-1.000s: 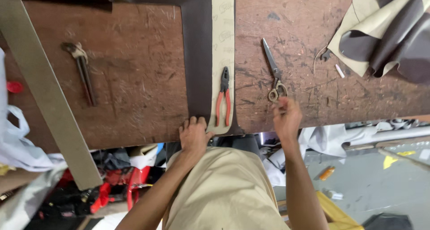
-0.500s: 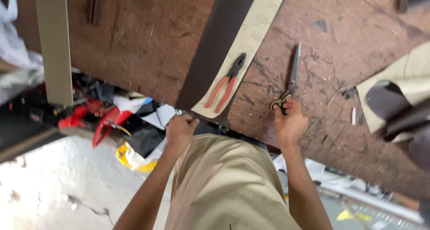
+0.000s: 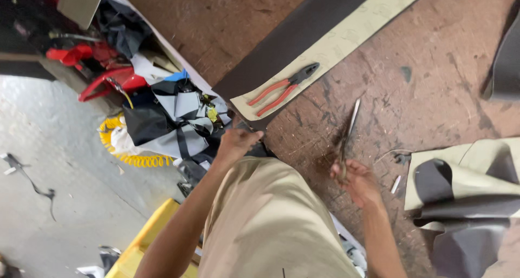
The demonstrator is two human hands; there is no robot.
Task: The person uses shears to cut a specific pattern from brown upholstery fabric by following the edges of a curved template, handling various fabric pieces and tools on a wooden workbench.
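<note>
Gripping scissors, right hand clenched; left hand pinching strip end.

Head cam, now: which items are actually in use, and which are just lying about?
In use:
- scissors, handles in the right hand
- dark strip with beige backing, its end gripped by the left hand

Lying about:
- red-handled pliers, resting on the strip
- folded material at the right
- yellow coiled hose on the floor

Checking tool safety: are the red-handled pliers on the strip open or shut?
Open at the handles: the pliers lie flat on the pale strip, their two red handles spread apart. Neither hand touches them.
</note>
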